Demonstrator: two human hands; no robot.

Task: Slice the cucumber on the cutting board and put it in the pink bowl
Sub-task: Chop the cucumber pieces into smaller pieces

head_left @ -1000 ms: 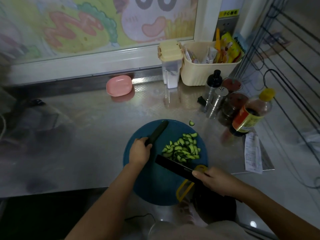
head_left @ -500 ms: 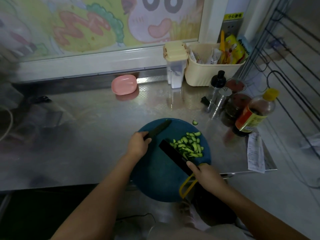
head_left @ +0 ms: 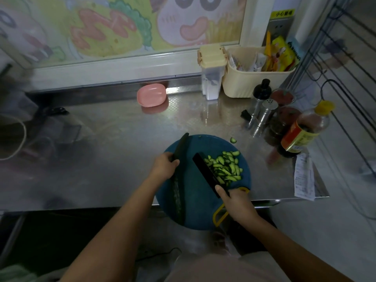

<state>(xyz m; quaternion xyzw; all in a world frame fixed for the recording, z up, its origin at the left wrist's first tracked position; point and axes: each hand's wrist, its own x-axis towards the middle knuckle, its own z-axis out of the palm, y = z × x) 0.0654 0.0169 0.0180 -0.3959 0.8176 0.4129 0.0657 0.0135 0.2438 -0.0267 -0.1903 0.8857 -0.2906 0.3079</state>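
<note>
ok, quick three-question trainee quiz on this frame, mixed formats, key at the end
1. True or false: the sliced cucumber pile lies in the pink bowl.
2. Which hand holds the knife? A) left B) right C) neither
3. Fill in: the left hand grips the long ___ piece on the cutting board.

Key: 1 false, the pile is on the board and the bowl stands apart at the back; 2 B, the right hand; 3 cucumber.

this is a kitchen. a shiny metal counter (head_left: 122, 139) holds a sauce bottle (head_left: 301, 137), a salt shaker (head_left: 264, 117) and a basket of food packets (head_left: 254, 78). cut cucumber (head_left: 225, 167) lies on a cutting board (head_left: 199, 200).
</note>
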